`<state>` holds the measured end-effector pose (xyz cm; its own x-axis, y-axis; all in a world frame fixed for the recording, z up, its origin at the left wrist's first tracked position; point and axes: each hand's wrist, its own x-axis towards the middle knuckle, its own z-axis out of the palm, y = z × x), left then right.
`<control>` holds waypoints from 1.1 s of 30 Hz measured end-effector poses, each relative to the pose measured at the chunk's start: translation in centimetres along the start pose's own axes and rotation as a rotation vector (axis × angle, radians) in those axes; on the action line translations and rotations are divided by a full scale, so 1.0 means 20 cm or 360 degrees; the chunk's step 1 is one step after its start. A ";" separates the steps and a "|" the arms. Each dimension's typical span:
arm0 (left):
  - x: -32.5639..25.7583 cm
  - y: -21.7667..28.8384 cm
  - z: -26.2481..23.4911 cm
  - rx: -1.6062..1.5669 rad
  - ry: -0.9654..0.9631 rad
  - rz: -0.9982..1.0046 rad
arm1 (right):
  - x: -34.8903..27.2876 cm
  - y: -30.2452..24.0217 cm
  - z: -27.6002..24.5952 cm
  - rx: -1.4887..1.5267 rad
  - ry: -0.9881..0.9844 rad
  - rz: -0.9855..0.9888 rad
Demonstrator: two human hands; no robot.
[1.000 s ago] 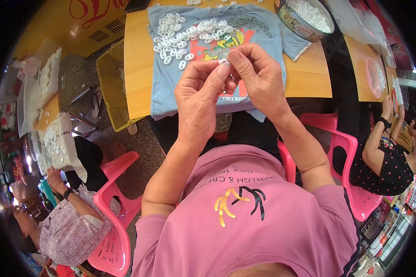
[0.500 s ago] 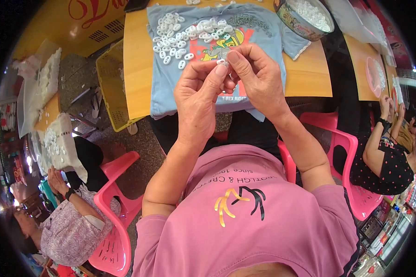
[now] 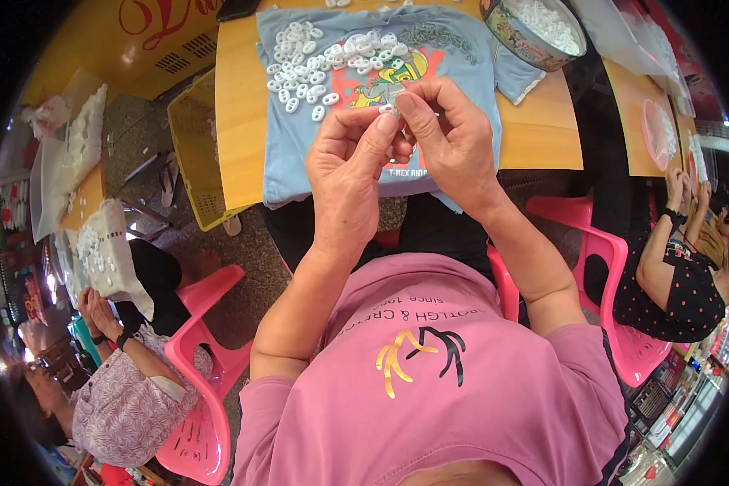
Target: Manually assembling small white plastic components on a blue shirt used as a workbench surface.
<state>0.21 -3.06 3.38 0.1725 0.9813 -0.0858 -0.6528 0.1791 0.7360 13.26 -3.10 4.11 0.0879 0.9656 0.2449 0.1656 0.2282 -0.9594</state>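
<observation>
My left hand is closed in a pinch over the blue cloth. Between its thumb and forefinger sits a small white oval plastic piece with holes. Right against it, the thumb and forefinger of my right hand press together at the piece's edge; whatever they grip is too small and covered to name. Beyond my hands, many similar white two-holed pieces lie loose on a blue printed T-shirt. To their right on the shirt is a spread of small greyish-green parts.
The shirt covers part of a wooden table. A round tin of small white parts stands at the far right. A yellow crate is beside the table's left edge. Other people sit on pink chairs at both sides.
My hands stay at almost the same spot, fingertips together; the right fingers shift very slightly. The hands of the person at left have moved a little.
</observation>
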 end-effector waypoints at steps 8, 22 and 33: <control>-0.01 -0.01 -0.01 0.0109 0.0037 0.0079 | -0.01 0.03 0.02 -0.0216 0.0062 -0.0193; 0.06 -0.03 -0.10 0.0217 0.0060 -0.0129 | 0.04 0.15 -0.01 -0.0288 -0.0063 -0.0085; 0.03 0.03 -0.11 0.0180 -0.0064 -0.0211 | 0.14 0.01 -0.14 -0.0718 -0.0529 -0.0770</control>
<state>-1.71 -2.18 2.21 0.2822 0.9456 -0.1621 -0.5356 0.2955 0.7911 16.29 -0.71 5.02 -0.3872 0.7735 0.5018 0.5044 0.6333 -0.5869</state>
